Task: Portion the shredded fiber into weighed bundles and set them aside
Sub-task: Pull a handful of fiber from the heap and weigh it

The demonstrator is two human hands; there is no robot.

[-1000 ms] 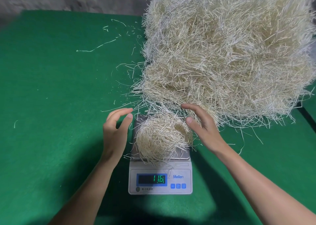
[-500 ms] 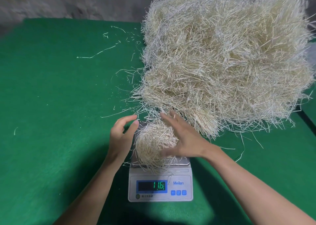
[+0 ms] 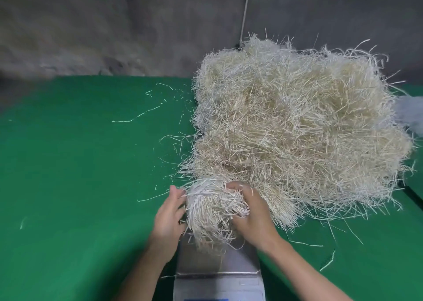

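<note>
Green felt (image 3: 80, 174) covers the table beneath a grey wall. The fingers (image 3: 235, 186) of the right hand (image 3: 251, 220) are curled into the top of a small pale bundle of shredded fiber (image 3: 212, 209), while the left hand (image 3: 169, 218) is pressed flat, fingers straight, against the opposite flank. The bundle is thus cupped between both hands, its strands running mostly downward, with loose ends hanging over the steel platform (image 3: 217, 261) of the scale. A large heap of loose fiber (image 3: 297, 129) is piled just beyond, to the right. The widest stretch of felt lies leftward, so a set-down there would likely be led by the left hand.
</note>
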